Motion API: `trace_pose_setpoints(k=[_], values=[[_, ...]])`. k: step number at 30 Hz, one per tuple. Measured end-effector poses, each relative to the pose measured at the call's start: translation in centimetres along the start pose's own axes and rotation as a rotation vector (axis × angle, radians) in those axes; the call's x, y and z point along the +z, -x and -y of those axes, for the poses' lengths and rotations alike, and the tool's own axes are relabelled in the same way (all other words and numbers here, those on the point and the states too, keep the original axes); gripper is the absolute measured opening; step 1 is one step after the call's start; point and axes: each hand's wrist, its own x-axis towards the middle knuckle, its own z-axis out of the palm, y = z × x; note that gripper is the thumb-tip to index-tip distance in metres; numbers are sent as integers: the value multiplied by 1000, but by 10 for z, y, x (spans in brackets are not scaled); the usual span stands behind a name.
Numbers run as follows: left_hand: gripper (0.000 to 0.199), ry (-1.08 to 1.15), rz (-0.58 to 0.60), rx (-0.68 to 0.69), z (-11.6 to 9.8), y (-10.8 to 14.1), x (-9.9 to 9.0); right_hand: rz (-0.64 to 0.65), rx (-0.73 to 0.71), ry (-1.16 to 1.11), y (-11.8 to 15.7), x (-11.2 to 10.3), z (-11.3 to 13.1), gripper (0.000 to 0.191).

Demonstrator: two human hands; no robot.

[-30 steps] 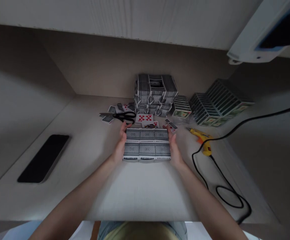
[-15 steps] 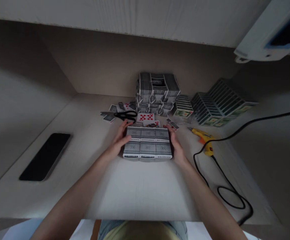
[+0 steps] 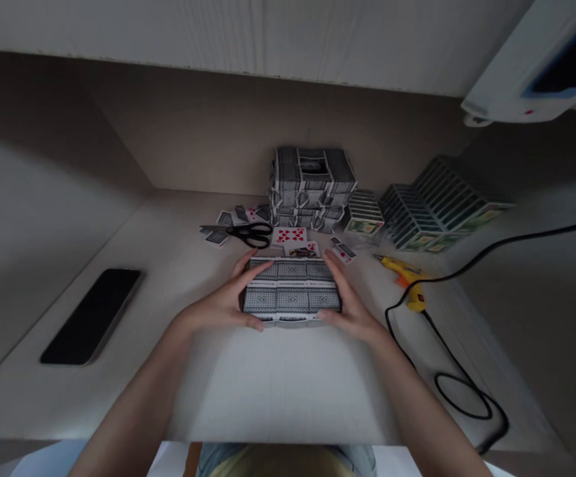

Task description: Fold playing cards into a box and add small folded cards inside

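Observation:
A block covered in grey patterned playing cards [image 3: 292, 291] lies on the white desktop in front of me. My left hand [image 3: 233, 295] grips its left end, fingers at the far edge and thumb at the near left corner. At the right end, my right hand [image 3: 345, 298] holds it the same way, thumb on the near corner. Face-up red cards [image 3: 289, 236] lie just behind the block. Farther back stands a stacked structure of the same grey cards [image 3: 312, 185], with an opening in its top.
Black scissors [image 3: 251, 233] and cut cards lie behind my left hand. A phone [image 3: 92, 317] is at the left. Green-edged card stacks [image 3: 422, 209] stand at the back right, near a yellow glue gun [image 3: 407, 275] with its black cable [image 3: 459, 376]. A shelf [image 3: 248, 40] overhangs the back.
Both thumbs have come down to the block's near corners, and the fingers have closed round its ends. The block sits slightly lower in view.

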Motion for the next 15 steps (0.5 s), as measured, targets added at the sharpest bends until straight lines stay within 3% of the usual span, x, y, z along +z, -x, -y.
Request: trace_pose_setpoints(k=[4,8,12,15], values=[[114,-35,35,-10,-2,4,-2,85,5,148,-1,-3,-3,107],[121,79,-81,51,-4,1,7,37,1,192,-1,-5,-6,110],[114,136,-204,120,-2,-6,17,-27,-51,199,-2,-6,-8,104],[97,42,-270,185,3,-8,18,-51,-93,209,-3,-6,-10,95]])
